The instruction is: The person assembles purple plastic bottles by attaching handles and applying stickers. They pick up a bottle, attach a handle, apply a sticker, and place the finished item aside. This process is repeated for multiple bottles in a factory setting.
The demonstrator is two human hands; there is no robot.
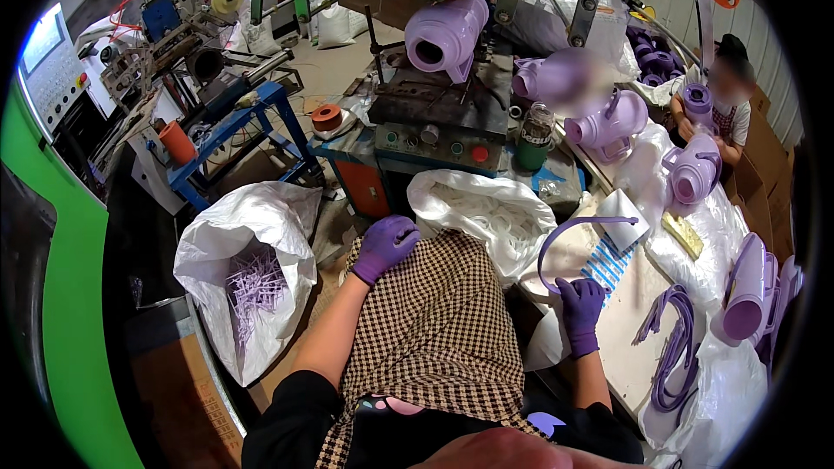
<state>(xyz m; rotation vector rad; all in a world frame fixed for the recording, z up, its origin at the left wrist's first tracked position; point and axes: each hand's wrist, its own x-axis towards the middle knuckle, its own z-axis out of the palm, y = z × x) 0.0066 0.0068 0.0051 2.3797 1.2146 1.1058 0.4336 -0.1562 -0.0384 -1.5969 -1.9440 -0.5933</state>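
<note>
My right hand (pixel 580 317), in a purple glove, pinches the near end of a thin lilac plastic strip (pixel 544 249). The strip curves up and around to the right, its far end lying over a white sheet (pixel 621 219) beside blue-striped sheet material (pixel 607 267). My left hand (pixel 387 249), gloved the same, rests on my knee on the checked apron (pixel 426 321); its fingers are curled, with nothing visible in them. More lilac strips (pixel 673 352) lie bundled on the worktable (pixel 627 356), right of my right hand.
A white sack of lilac sticks (pixel 261 282) stands left, another of pale rings (pixel 499 217) ahead. Beyond is a machine with buttons (pixel 434 152) and a lilac moulded housing (pixel 447 39). More housings (pixel 608 122) line the right side, where a co-worker (pixel 725 104) handles one.
</note>
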